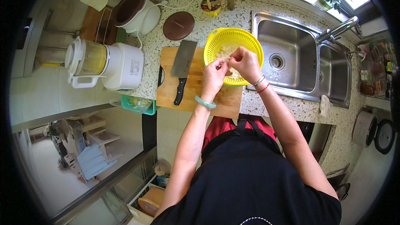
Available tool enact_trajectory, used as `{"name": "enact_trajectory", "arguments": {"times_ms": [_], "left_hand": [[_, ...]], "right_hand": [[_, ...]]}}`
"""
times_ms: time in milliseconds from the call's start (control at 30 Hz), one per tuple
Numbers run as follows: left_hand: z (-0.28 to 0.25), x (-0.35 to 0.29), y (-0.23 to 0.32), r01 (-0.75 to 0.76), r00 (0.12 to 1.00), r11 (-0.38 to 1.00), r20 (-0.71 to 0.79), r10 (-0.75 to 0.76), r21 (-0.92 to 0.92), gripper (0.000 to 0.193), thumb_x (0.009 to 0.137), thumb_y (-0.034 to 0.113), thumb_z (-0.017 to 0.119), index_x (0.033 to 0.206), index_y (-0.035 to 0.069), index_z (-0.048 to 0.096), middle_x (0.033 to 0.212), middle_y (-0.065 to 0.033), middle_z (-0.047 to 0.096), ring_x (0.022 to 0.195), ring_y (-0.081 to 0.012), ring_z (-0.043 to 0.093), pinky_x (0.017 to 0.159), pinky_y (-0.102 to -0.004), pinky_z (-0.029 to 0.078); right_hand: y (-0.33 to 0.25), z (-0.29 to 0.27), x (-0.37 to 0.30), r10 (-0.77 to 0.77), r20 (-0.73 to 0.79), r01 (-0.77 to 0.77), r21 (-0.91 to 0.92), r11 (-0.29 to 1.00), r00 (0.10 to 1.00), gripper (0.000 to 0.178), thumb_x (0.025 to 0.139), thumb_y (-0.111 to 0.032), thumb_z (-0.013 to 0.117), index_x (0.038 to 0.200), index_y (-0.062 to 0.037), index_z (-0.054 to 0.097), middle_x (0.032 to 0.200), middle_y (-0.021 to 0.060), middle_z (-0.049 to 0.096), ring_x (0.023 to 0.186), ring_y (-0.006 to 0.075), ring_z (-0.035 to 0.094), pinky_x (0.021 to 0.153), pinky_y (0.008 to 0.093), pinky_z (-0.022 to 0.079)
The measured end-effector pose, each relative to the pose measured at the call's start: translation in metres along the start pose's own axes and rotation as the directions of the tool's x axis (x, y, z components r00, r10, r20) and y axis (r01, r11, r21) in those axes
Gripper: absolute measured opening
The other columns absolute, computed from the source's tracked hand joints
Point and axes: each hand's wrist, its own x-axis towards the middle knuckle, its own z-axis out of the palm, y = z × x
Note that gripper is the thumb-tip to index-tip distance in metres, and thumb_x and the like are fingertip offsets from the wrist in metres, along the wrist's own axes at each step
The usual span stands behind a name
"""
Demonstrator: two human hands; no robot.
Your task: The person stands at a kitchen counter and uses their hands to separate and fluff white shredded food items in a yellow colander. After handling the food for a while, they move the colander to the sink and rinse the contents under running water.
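Observation:
A yellow colander [213, 40] stands partly on the wooden cutting board [200, 102] and holds pale, whitish food pieces [227, 51], whose kind I cannot make out. Over it my two hands meet, fingertips pinched together close to each other. My left hand [214, 77], with a green bangle at the wrist, is closed at the left. Closed as well, my right hand [248, 64] comes in from the right, wearing a silver bangle and a red cord. Whatever is pinched between them is too small to name. A cleaver [183, 60] with a black handle lies on the board, left of my hands.
Right of the colander is a double steel sink [287, 37] with a faucet [341, 29]. A brown lid [178, 25], a white cooker [146, 16], a yellow cup [211, 6] and a white blender [108, 62] surround the board's far and left sides. A green bin [135, 104] hangs at the counter edge.

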Motion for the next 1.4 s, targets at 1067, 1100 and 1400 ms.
{"name": "enact_trajectory", "arguments": {"times_ms": [1067,1100,1400], "left_hand": [[0.017,-0.001,0.016,-0.051,0.998,0.994,-0.029,0.048,-0.095,0.021,0.089,0.012,0.062,0.102,-0.004,0.064,0.09,-0.0062,0.067,0.077,-0.0114,0.064,0.072,-0.0235,0.054],[0.019,-0.001,0.017,-0.049,0.998,0.993,-0.049,0.044,-0.106,0.02,0.088,0.012,0.062,0.1,-0.004,0.064,0.088,-0.006,0.066,0.077,-0.0114,0.063,0.07,-0.0238,0.054],[0.032,0.0,0.011,-0.29,0.919,0.904,-0.173,0.355,0.314,0.021,0.087,0.009,0.063,0.103,-0.004,0.063,0.09,-0.0064,0.065,0.077,-0.0111,0.061,0.069,-0.0244,0.05]], "right_hand": [[0.017,-0.008,-0.013,0.0,0.044,-0.011,0.26,0.966,0.999,0.017,0.079,-0.01,0.069,0.081,0.0009,0.056,0.069,0.0089,0.061,0.058,0.0135,0.06,0.054,0.0271,0.049],[0.019,-0.009,-0.012,0.066,0.092,-0.097,0.4,0.911,0.994,0.017,0.079,-0.011,0.069,0.081,0.0011,0.056,0.069,0.0072,0.061,0.059,0.0115,0.059,0.054,0.0257,0.049],[0.017,-0.013,0.0,0.24,0.223,-0.327,0.599,0.731,0.945,0.015,0.084,-0.009,0.062,0.09,0.0028,0.056,0.079,0.0059,0.062,0.065,0.0093,0.06,0.057,0.0216,0.05]]}}
